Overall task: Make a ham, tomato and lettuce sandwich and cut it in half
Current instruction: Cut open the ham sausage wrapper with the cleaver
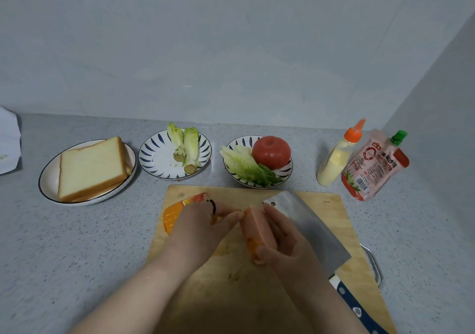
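Right hand (285, 241) curled round ham block (257, 224), left hand (203, 228) pinching its orange wrapper (171, 218), both over board (334, 210) w/ cleaver (308, 225).

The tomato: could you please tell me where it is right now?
Head view, right of centre: the tomato sits on a patterned plate beside lettuce leaves, just behind the cutting board.

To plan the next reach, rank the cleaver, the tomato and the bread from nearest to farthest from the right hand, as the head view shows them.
From the right hand:
1. Cleaver: right beside it, on its right.
2. Tomato: farther back, straight ahead.
3. Bread: far off to the back left.
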